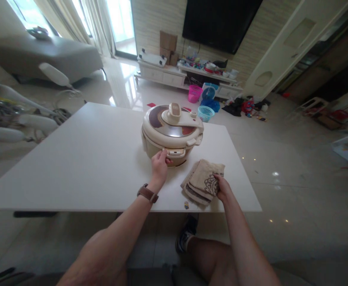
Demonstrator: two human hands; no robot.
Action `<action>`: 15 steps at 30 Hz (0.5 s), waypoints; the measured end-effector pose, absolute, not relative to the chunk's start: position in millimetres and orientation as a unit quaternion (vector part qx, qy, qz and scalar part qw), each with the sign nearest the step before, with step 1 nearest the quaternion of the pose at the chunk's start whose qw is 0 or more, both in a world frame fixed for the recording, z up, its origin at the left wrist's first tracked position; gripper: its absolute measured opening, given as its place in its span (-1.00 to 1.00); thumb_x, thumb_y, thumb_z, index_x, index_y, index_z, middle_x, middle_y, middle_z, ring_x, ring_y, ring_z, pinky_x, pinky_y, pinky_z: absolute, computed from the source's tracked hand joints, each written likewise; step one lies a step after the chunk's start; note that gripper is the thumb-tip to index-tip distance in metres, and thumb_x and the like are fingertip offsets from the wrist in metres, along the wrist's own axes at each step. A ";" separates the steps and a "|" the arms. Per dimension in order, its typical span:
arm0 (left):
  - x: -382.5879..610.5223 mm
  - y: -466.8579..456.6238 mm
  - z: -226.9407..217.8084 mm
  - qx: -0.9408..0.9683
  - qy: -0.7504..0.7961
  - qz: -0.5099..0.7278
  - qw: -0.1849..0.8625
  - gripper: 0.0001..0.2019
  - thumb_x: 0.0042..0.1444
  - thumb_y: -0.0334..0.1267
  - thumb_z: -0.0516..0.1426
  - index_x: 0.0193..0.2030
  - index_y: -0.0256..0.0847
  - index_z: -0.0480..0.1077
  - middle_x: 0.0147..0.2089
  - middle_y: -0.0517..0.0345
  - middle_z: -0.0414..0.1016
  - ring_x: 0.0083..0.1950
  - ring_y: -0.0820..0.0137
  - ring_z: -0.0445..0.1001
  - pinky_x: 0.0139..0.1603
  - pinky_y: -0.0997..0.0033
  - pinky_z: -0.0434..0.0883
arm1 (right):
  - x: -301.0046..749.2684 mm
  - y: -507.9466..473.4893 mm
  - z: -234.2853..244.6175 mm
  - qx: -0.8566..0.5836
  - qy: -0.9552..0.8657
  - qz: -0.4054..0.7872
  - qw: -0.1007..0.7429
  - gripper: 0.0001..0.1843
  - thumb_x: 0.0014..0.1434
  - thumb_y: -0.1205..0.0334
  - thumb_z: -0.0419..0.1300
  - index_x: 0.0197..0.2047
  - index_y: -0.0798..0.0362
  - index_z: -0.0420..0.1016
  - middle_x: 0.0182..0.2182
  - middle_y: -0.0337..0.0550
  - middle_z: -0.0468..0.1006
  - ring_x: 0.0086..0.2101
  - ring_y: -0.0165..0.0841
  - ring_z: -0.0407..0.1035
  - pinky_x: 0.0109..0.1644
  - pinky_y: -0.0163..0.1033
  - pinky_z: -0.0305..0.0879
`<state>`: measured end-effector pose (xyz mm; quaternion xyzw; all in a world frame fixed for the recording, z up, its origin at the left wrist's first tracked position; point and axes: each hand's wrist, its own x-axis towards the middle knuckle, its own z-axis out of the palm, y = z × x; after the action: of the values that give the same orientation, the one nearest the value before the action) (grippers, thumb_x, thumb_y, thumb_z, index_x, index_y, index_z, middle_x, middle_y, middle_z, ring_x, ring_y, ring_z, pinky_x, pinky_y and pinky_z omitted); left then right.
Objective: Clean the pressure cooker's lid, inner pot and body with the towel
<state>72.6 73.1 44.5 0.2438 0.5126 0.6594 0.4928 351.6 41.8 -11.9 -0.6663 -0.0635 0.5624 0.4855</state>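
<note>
A cream electric pressure cooker [152, 139] with a dark patterned lid stands upright on the white table, its lid on. My left hand [160, 162], with a brown-strapped watch on the wrist, is closed at the cooker's front handle, fingers curled around its left end. A folded beige towel [200, 178] with a dark brown pattern lies at the table's front right, beside the cooker. My right hand [222, 187] pinches the towel's right edge between thumb and fingers; some of those fingers are hidden beneath the cloth.
The white table [96, 159] ends at a front edge near my legs. A small sticker [186, 205] is by that edge. Beyond the table are a blue basket [206, 113], a pink bin [195, 93] and a low white cabinet [170, 76]. White chairs [54, 74] stand left.
</note>
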 end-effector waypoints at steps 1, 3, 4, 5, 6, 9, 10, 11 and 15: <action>77.6 69.1 45.8 0.243 0.515 0.654 0.499 -0.57 0.31 -0.20 0.23 -0.61 -0.14 0.33 -0.64 0.27 0.27 -0.58 0.43 0.34 -0.41 0.43 0.34 | 350.4 43.9 -11.7 -0.663 -0.072 0.563 0.489 -0.89 0.20 0.34 0.20 -0.26 0.08 0.58 -0.48 -0.14 0.70 -0.47 -0.27 0.61 -0.20 -0.12 0.66; 89.6 60.5 47.4 0.249 0.512 0.647 0.508 -0.57 0.31 -0.18 0.24 -0.60 -0.14 0.34 -0.62 0.25 0.30 -0.55 0.43 0.35 -0.38 0.42 0.35 | 344.9 48.7 -10.8 -0.652 -0.093 0.557 0.506 -0.88 0.17 0.32 0.25 -0.22 0.09 0.60 -0.44 -0.13 0.72 -0.46 -0.28 0.61 -0.21 -0.14 0.65; 96.8 56.0 47.7 0.254 0.511 0.644 0.510 -0.57 0.31 -0.16 0.25 -0.60 -0.14 0.34 -0.61 0.24 0.31 -0.53 0.43 0.35 -0.36 0.41 0.35 | 341.2 51.0 -10.1 -0.646 -0.105 0.550 0.519 -0.86 0.14 0.31 0.27 -0.21 0.09 0.61 -0.42 -0.13 0.73 -0.44 -0.28 0.61 -0.21 -0.15 0.65; 104.8 51.5 47.5 0.261 0.510 0.640 0.512 -0.55 0.31 -0.13 0.26 -0.61 -0.14 0.34 -0.61 0.23 0.32 -0.53 0.43 0.35 -0.35 0.41 0.35 | 337.2 52.9 -9.2 -0.638 -0.119 0.541 0.535 -0.83 0.11 0.30 0.30 -0.19 0.09 0.62 -0.40 -0.14 0.74 -0.42 -0.27 0.62 -0.20 -0.16 0.64; 113.2 47.0 47.0 0.267 0.510 0.636 0.514 -0.54 0.31 -0.09 0.26 -0.61 -0.14 0.33 -0.61 0.23 0.32 -0.52 0.43 0.34 -0.35 0.41 0.34 | 333.0 54.3 -8.2 -0.630 -0.133 0.527 0.554 -0.79 0.08 0.28 0.33 -0.17 0.08 0.63 -0.37 -0.15 0.75 -0.39 -0.27 0.63 -0.20 -0.17 0.64; 133.7 35.2 45.4 0.286 0.487 0.609 0.556 -0.54 0.27 0.07 0.28 -0.55 -0.14 0.40 -0.57 0.19 0.41 -0.50 0.42 0.37 -0.35 0.39 0.34 | 319.2 55.8 -4.4 -0.609 -0.177 0.466 0.617 -0.68 0.02 0.21 0.37 -0.11 0.07 0.65 -0.28 -0.20 0.76 -0.28 -0.28 0.64 -0.18 -0.22 0.61; 135.7 32.4 45.4 0.299 0.474 0.585 0.586 -0.54 0.25 0.13 0.28 -0.52 -0.15 0.43 -0.55 0.16 0.44 -0.51 0.40 0.39 -0.37 0.39 0.33 | 313.9 55.4 -3.1 -0.603 -0.190 0.441 0.637 -0.66 0.02 0.18 0.38 -0.10 0.06 0.66 -0.26 -0.21 0.76 -0.25 -0.28 0.63 -0.16 -0.23 0.60; 133.8 30.4 46.1 0.320 0.463 0.554 0.613 -0.52 0.24 0.18 0.27 -0.50 -0.16 0.47 -0.55 0.13 0.46 -0.53 0.39 0.40 -0.40 0.38 0.32 | 307.9 54.6 -2.0 -0.599 -0.199 0.417 0.654 -0.65 0.01 0.16 0.38 -0.10 0.06 0.66 -0.24 -0.23 0.75 -0.22 -0.29 0.63 -0.13 -0.24 0.59; 83.5 31.2 55.5 0.417 0.496 0.539 0.538 -0.43 0.24 0.24 0.23 -0.59 -0.19 0.52 -0.68 0.11 0.36 -0.62 0.42 0.30 -0.47 0.38 0.22 | 276.4 49.0 -1.3 -0.578 -0.194 0.355 0.709 -0.61 0.01 0.08 0.38 -0.09 0.04 0.65 -0.16 -0.25 0.74 -0.12 -0.30 0.61 -0.01 -0.22 0.56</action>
<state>83.5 31.2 55.5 0.4172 0.4964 0.5385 0.5381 276.4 49.0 -1.3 -0.5781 -0.1942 0.3546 0.7088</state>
